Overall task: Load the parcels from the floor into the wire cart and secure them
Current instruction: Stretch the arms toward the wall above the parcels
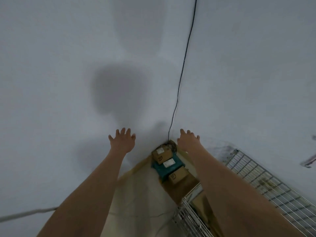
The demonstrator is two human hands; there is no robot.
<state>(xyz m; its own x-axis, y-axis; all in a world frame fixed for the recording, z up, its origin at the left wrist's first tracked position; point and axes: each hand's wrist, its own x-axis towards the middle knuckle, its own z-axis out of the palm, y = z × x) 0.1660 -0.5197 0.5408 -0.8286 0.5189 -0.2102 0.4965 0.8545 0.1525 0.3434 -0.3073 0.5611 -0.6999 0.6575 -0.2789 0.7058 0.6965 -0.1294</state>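
Both arms stretch forward toward a room corner. My left hand (pixel 122 140) is spread open with straight fingers, holding nothing. My right hand (pixel 188 138) is open too, fingers extended, empty. Below and between them, parcels lie stacked on the floor in the corner: a brown cardboard box (pixel 161 153) farthest, a teal parcel (pixel 168 165) with a white label under it, and another brown box (pixel 177 175) nearest. The wire cart (pixel 266 183) stands at lower right, its mesh side against the right wall; my right forearm crosses its near edge.
White walls meet in the corner, where a thin black cable (pixel 183 62) runs down to a tangle behind the boxes. A grey cord (pixel 27 213) lies at lower left. The pale floor (pixel 140 194) stretches left of the cart.
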